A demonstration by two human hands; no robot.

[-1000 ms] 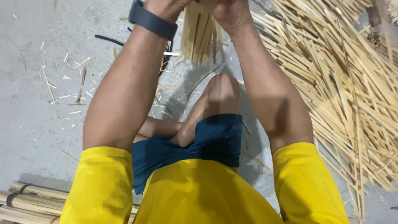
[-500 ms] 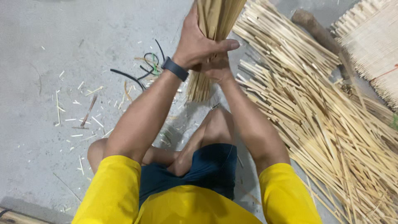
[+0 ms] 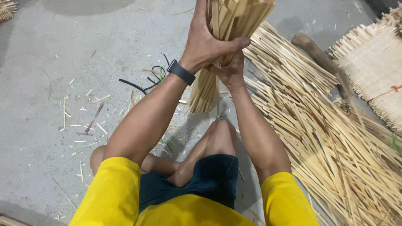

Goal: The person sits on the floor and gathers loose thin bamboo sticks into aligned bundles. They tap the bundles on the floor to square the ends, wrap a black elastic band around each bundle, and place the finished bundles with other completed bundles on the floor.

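A thick bundle of pale bamboo strips (image 3: 234, 21) stands upright in front of me, its lower end (image 3: 204, 94) resting on the concrete floor near my knee. My left hand (image 3: 207, 39), with a dark watch on the wrist, wraps around the bundle's middle from the left. Just below and behind it, my right hand (image 3: 228, 71) clasps the same bundle from the right. Both hands are closed tightly on the strips. I sit cross-legged in dark shorts and a yellow shirt.
A big loose heap of bamboo strips (image 3: 331, 138) covers the floor on my right. A woven bamboo mat (image 3: 372, 71) and a brown wooden log (image 3: 312, 48) lie at the far right. Black cords (image 3: 142, 83) and short splinters (image 3: 83, 121) litter the floor on the left.
The view has tilted down and closer. Both hands still clasp the bundle, which now stands more upright with its lower end on the floor.
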